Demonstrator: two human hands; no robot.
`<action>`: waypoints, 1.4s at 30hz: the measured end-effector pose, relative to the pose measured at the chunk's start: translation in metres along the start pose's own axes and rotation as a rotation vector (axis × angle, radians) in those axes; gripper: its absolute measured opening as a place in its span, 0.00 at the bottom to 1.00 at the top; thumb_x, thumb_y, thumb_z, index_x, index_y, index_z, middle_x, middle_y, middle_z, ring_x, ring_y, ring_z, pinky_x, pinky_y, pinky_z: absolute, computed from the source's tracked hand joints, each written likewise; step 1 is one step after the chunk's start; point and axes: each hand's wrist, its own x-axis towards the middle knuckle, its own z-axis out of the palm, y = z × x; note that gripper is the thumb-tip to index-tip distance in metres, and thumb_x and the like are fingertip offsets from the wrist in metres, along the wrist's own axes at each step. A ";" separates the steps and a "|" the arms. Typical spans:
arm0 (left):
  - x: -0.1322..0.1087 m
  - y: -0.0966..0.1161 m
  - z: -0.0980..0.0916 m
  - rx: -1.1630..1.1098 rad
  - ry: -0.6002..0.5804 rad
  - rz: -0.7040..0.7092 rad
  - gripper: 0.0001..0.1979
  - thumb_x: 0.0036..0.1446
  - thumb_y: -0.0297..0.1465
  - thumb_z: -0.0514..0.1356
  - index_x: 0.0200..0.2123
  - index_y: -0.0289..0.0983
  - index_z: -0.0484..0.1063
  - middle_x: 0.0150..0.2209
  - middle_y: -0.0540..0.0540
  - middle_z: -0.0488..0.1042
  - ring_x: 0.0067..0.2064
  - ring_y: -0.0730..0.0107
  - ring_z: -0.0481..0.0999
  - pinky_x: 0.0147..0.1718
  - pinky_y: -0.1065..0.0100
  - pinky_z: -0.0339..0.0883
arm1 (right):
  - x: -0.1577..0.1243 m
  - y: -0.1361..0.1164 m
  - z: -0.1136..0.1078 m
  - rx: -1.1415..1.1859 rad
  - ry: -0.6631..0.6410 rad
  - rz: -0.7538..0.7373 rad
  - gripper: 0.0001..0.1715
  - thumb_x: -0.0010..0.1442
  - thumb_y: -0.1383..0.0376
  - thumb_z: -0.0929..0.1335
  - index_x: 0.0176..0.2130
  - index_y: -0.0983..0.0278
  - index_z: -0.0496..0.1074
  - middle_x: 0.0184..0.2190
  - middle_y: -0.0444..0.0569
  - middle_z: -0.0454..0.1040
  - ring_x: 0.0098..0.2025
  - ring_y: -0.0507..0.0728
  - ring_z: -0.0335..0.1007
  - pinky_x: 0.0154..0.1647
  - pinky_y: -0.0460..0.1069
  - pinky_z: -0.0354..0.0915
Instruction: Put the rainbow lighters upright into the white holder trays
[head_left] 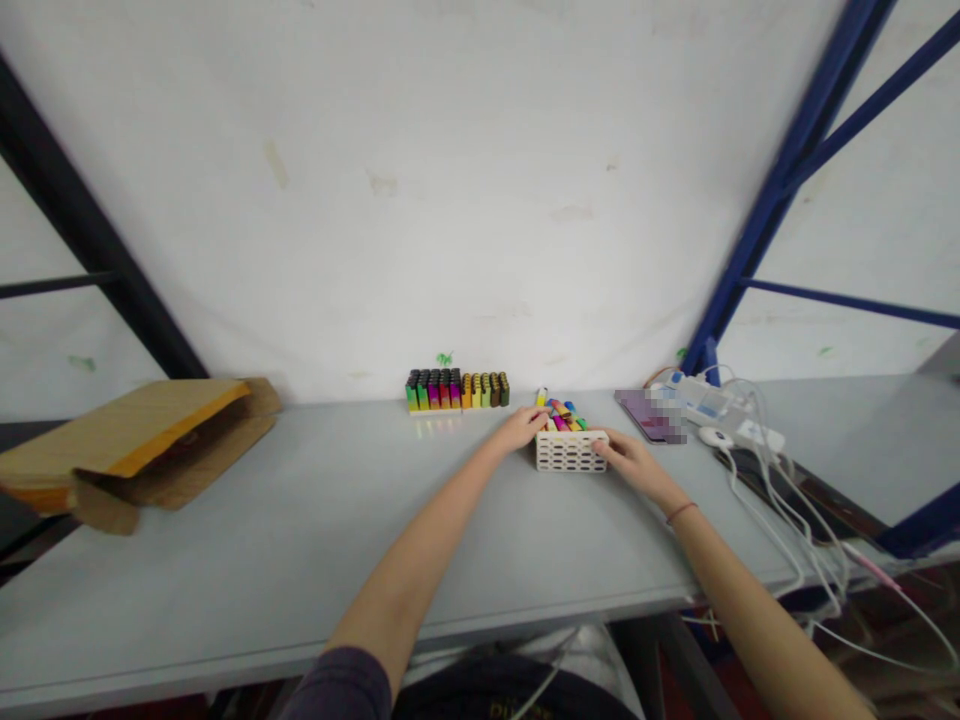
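A white plastic basket (571, 463) with slotted walls stands on the grey table, holding a loose pile of colourful lighters (562, 424). At its left rim is my left hand (523, 428), closed on the edge with the fingertips close to the lighters. My right hand (632, 461) grips the basket's right side, thumb on the front wall and the other fingers partly hidden behind it. To the left, against the wall, several upright lighters (433, 392) with black tops stand in tight rows, beside more lighters (485, 391) in orange, yellow and dark tones.
An opened cardboard box (180, 440) lies at the table's left. Right of the basket are a phone-like flat device (649, 415), a power strip (701, 400) and tangled white cables (780, 500). A blue metal post (772, 210) rises at the right, a black one (97, 220) at the left.
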 end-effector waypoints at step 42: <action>-0.013 0.009 0.006 0.404 -0.130 0.091 0.25 0.65 0.40 0.53 0.64 0.48 0.59 0.66 0.46 0.58 0.66 0.57 0.57 0.64 0.55 0.47 | 0.131 0.070 -0.010 -0.498 -0.009 -0.104 0.26 0.57 0.73 0.59 0.51 0.63 0.74 0.53 0.52 0.74 0.57 0.58 0.68 0.62 0.56 0.59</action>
